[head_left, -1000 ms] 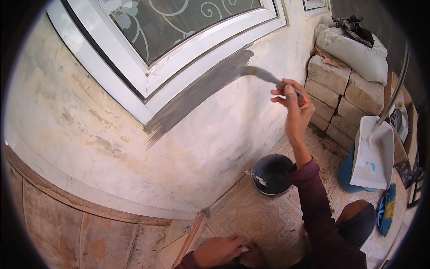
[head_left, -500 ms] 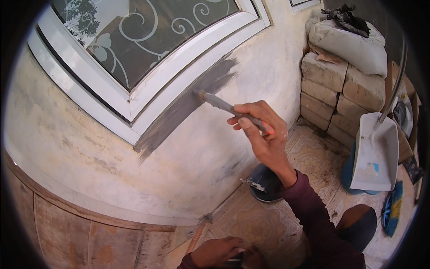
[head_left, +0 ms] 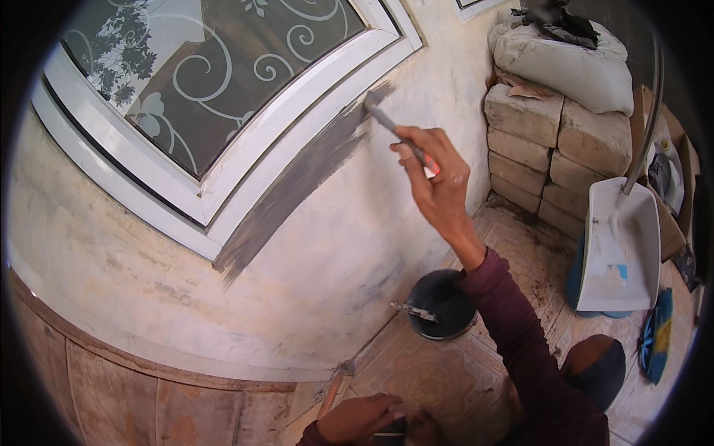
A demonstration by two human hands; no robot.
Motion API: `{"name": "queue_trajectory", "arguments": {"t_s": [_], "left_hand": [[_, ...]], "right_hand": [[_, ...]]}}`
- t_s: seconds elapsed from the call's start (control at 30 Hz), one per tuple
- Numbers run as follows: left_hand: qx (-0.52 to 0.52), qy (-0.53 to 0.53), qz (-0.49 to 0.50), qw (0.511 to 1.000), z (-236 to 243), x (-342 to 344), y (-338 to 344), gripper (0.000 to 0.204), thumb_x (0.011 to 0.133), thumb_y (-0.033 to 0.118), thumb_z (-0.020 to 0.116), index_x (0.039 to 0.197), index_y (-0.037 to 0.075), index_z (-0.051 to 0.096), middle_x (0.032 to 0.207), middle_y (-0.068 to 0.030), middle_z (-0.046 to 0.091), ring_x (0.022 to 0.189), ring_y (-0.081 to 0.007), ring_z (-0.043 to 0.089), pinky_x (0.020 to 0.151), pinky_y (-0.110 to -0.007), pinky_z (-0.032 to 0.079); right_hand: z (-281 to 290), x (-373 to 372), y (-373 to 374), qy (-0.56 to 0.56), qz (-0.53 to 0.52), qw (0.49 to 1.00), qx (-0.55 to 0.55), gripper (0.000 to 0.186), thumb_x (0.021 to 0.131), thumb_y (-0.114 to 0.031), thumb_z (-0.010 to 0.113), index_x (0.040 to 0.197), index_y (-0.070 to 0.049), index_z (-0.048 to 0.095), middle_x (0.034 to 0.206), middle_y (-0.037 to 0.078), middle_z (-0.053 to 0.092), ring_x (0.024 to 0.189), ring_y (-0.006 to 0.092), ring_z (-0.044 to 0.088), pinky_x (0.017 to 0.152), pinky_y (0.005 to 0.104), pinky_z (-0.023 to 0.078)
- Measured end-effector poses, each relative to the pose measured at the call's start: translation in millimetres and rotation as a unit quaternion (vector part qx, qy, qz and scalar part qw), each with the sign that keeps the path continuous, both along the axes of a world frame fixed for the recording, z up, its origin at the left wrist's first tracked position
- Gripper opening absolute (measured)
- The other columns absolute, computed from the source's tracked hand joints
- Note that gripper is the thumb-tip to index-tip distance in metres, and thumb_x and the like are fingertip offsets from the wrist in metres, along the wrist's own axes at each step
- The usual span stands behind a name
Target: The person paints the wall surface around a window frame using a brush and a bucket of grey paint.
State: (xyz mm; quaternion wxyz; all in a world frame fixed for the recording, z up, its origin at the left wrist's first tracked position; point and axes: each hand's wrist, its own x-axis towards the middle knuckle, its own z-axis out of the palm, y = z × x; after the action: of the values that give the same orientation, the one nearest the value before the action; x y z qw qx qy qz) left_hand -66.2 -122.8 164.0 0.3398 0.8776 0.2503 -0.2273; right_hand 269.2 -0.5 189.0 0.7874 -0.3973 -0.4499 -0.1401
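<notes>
My right hand [head_left: 437, 175] is raised and grips a paint brush [head_left: 387, 123] whose bristle end touches the pale wall at the upper right end of a grey painted band [head_left: 297, 186]. This band runs beside the white window frame [head_left: 245, 186]. My left hand [head_left: 361, 418] rests low at the bottom edge, curled on a small dark object that I cannot make out. A black paint bucket [head_left: 442, 301] stands on the tiled floor below my right forearm, with a tool lying across its rim.
Stacked blocks [head_left: 550, 149] with a filled sack [head_left: 565, 63] on top stand at the right. A white shovel [head_left: 621, 245] leans in front of them. A wooden stick [head_left: 331, 394] lies by the wall base. A blue sandal [head_left: 654, 334] lies at the far right.
My right hand swept the brush left down the grey band, then back up to the right end of it. The view has shifted slightly.
</notes>
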Motion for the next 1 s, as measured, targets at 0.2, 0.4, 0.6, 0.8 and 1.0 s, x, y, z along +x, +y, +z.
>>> {"name": "queue_trajectory", "arguments": {"t_s": [0.2,0.4,0.6,0.8,1.0], "left_hand": [[0.004,-0.007,-0.005,1.000,-5,-6,0,0.045,0.102,0.032,0.055,0.135,0.002,0.054,0.110,-0.0191,0.067,0.100,-0.0332,0.067,0.085,-0.041,0.054],[-0.011,0.034,0.027,0.999,8,5,-2,0.044,0.103,0.034,0.054,0.136,0.005,0.055,0.111,-0.0198,0.067,0.099,-0.0346,0.067,0.085,-0.041,0.054],[-0.018,0.009,0.038,0.999,4,3,-1,0.045,0.103,0.035,0.054,0.136,0.005,0.055,0.107,-0.0179,0.068,0.098,-0.0339,0.068,0.085,-0.042,0.053],[0.024,0.004,-0.017,1.000,-7,3,5,0.045,0.103,0.037,0.054,0.136,0.006,0.055,0.106,-0.0174,0.069,0.099,-0.0334,0.068,0.085,-0.042,0.053],[-0.014,0.047,0.042,0.998,6,5,-1,0.046,0.103,0.038,0.053,0.136,0.006,0.054,0.109,-0.0180,0.069,0.101,-0.0351,0.068,0.086,-0.042,0.054]], "right_hand": [[3,-32,-33,-0.019,0.165,0.986,0.014,0.023,0.092,0.000,0.068,0.115,0.000,0.068,0.096,0.012,0.066,0.083,0.0199,0.071,0.068,0.0310,0.057],[7,74,-1,0.172,0.125,0.975,0.063,0.026,0.101,-0.015,0.062,0.113,0.008,0.067,0.099,0.013,0.069,0.088,0.0189,0.073,0.068,0.0295,0.060],[-8,25,0,0.059,0.006,0.998,0.013,0.020,0.093,-0.001,0.068,0.114,0.001,0.068,0.094,0.011,0.065,0.081,0.0177,0.069,0.067,0.0284,0.055],[-20,-56,-31,-0.078,0.155,0.985,0.015,0.028,0.090,0.002,0.069,0.117,-0.001,0.067,0.096,0.013,0.066,0.080,0.0223,0.071,0.063,0.0305,0.056],[-14,39,-10,0.193,0.186,0.963,0.021,0.025,0.101,-0.012,0.061,0.117,0.007,0.065,0.104,0.013,0.069,0.090,0.0195,0.073,0.069,0.0288,0.059]]}}
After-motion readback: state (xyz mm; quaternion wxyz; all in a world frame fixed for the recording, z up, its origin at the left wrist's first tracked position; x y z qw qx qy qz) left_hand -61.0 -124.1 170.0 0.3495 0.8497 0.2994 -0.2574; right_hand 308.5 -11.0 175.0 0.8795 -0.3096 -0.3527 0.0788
